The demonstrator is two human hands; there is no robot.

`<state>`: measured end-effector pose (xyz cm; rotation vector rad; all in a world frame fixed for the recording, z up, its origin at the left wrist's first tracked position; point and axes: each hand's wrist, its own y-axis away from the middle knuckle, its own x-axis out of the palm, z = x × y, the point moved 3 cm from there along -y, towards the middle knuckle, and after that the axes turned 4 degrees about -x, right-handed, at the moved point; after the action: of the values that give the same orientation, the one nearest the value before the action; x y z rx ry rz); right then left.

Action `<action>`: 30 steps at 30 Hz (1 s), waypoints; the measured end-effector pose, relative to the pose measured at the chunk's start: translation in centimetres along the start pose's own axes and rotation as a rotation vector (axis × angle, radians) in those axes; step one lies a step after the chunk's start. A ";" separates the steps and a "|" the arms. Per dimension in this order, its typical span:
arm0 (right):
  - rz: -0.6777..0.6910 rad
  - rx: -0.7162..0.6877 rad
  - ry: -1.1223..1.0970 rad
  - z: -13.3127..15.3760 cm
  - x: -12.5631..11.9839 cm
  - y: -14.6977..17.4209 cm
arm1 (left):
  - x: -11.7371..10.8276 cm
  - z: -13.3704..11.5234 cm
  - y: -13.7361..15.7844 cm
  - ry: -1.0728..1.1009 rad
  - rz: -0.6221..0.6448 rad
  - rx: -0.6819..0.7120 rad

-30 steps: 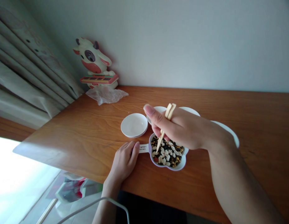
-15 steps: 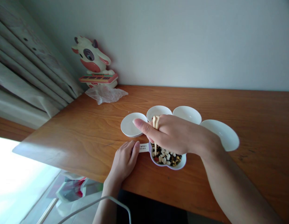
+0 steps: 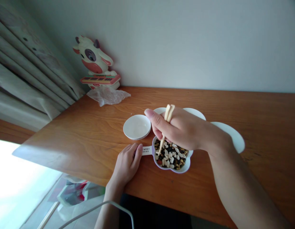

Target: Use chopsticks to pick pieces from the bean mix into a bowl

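Observation:
My right hand (image 3: 176,127) is closed around a pair of wooden chopsticks (image 3: 168,114). Their tips reach down among pale peanut halves (image 3: 170,156) at the left side of a purple-rimmed, scalloped bowl (image 3: 183,169). Dark and golden grains lie around the peanuts, with a small red piece near the tips. My left hand (image 3: 128,162) grips the bowl's short handle, where a printed white label (image 3: 147,150) shows. Behind the bowl, several white dishes stand in an arc: the left one (image 3: 137,127) is in full view, while my right hand and forearm partly cover the others.
A cow-shaped toy keyboard (image 3: 97,63) stands at the back left by the wall, with a crumpled clear plastic bag (image 3: 108,96) before it. A curtain (image 3: 25,73) hangs at the left. A grey cable (image 3: 99,205) loops across the lower front.
My right hand has shifted slightly up and right, uncovering more of the bowl's contents and the left dish. The chopsticks now lean more to the right. My left hand stays put.

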<state>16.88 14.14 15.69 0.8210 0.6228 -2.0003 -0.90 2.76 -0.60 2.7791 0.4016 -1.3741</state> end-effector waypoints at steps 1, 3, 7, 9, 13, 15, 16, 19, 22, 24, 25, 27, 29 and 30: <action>-0.028 0.002 -0.012 -0.2 -0.4 0.2 | 0.0 0.0 0.0 0.000 -0.002 0.001; -0.100 0.007 -0.039 -0.5 -1.4 0.5 | 0.0 0.0 0.0 0.000 -0.006 0.002; -0.318 0.028 -0.007 -1.2 -3.7 1.2 | 0.1 0.0 0.0 -0.004 -0.011 0.000; -0.393 0.064 0.041 -1.5 -4.5 1.4 | 0.1 -0.1 0.0 -0.005 -0.012 0.002; -0.425 0.116 0.111 -2.0 -4.9 1.4 | 0.0 -0.1 0.0 -0.010 -0.009 -0.003; -0.419 0.121 0.123 -2.1 -4.9 1.4 | -0.1 -0.2 0.0 -0.010 -0.008 -0.004; -0.420 0.121 0.125 -2.1 -4.9 1.3 | -0.1 -0.2 0.0 -0.007 -0.007 -0.002; -0.428 0.119 0.127 -2.2 -4.9 1.3 | 0.0 -0.2 0.0 0.001 0.000 0.001; -0.429 0.121 0.126 -2.2 -5.0 1.3 | 0.1 -0.1 0.0 0.002 0.008 0.000; -0.426 0.128 0.115 -2.2 -5.0 1.3 | 0.1 -0.1 -0.1 -0.001 0.007 -0.004; -0.416 0.135 0.098 -2.1 -4.9 1.4 | 0.1 0.0 -0.1 -0.005 0.007 -0.005; -0.354 0.154 0.033 -2.0 -4.6 1.5 | 0.1 0.0 -0.1 -0.011 0.003 -0.006; -0.224 0.174 -0.039 -1.8 -3.9 1.7 | 0.1 0.1 0.0 -0.016 -0.004 -0.005; -0.146 0.182 -0.064 -1.6 -3.4 1.9 | 0.1 0.1 0.0 -0.018 -0.009 -0.004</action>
<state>20.41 16.13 16.94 0.8349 0.4802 -2.2322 -0.90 2.82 -0.73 2.7632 0.4158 -1.3980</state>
